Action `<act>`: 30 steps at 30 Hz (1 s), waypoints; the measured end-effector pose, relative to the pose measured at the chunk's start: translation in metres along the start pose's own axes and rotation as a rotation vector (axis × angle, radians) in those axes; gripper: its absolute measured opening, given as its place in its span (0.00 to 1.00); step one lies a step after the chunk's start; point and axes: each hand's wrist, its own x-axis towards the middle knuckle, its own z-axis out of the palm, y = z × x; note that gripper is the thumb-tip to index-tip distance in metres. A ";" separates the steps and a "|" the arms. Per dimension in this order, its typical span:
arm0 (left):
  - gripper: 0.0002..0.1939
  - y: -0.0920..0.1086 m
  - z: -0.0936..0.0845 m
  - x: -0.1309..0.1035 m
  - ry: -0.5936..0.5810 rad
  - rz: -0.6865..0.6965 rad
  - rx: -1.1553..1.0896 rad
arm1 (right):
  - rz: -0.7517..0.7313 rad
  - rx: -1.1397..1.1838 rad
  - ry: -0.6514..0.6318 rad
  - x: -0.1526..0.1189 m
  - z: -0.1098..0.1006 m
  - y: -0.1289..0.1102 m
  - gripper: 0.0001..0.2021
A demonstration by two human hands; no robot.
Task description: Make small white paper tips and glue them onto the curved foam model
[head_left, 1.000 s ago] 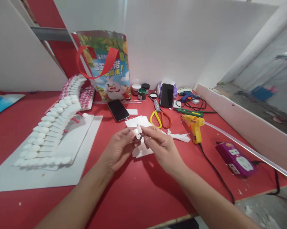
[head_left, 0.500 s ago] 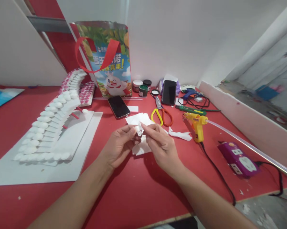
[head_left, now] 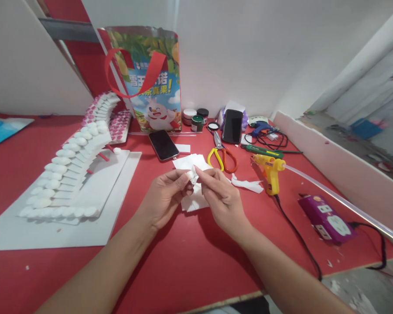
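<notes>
Between my two hands, over the middle of the red table, is a small crumpled piece of white paper (head_left: 193, 175). My left hand (head_left: 166, 194) pinches it from the left with thumb and forefinger. From the right, the fingertips of my right hand (head_left: 223, 198) close on its upper edge. My fingers cover part of it. Flat white paper sheets (head_left: 195, 200) lie just beneath and behind my hands. A torn white paper strip (head_left: 247, 185) rests to the right of my right hand.
At left, a model with rows of white oval pieces (head_left: 62, 160) stands on a white board (head_left: 94, 237). Behind my hands lie a phone (head_left: 163, 145) and pliers (head_left: 217, 141). A yellow glue gun (head_left: 271, 172) and purple power strip (head_left: 327, 218) are at right. A printed bag (head_left: 155, 83) stands behind.
Both hands stay in nearly the same place, still pinching the white paper; its visible shape shifts slightly between my fingertips. The whole view has moved a little.
</notes>
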 end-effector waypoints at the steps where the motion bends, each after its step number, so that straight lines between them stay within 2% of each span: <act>1: 0.16 0.000 0.000 0.000 0.004 0.004 -0.002 | 0.000 0.003 0.001 0.000 0.000 0.000 0.29; 8: 0.17 0.000 0.002 0.002 0.021 0.029 -0.017 | 0.020 0.078 -0.003 -0.001 0.002 0.000 0.28; 15: 0.16 0.000 0.002 0.002 0.005 0.026 -0.025 | 0.139 0.192 -0.033 -0.003 0.002 0.002 0.26; 30: 0.14 -0.002 -0.001 0.001 0.013 0.047 0.017 | 0.014 0.072 -0.061 -0.004 0.003 0.000 0.28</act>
